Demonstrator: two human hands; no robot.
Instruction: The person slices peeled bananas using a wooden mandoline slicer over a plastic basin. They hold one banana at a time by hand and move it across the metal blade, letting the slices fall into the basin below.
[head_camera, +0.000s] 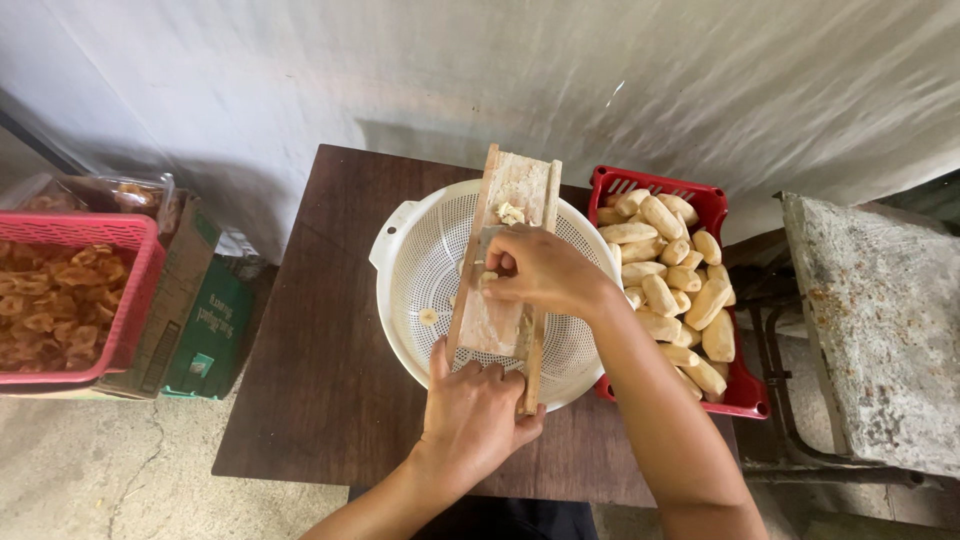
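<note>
At frame centre, a wooden slicer board (505, 262) spans a white colander (410, 290); the left hand (475, 415) grips its lower end while the right hand (540, 270) presses what appears a peeled piece (487, 279) against it, red crate (745, 390) alongside.

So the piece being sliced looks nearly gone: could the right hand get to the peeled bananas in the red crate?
Probably yes: the right hand is on the wooden slicer, and the open red crate of peeled bananas sits just beside, nothing between.
</note>
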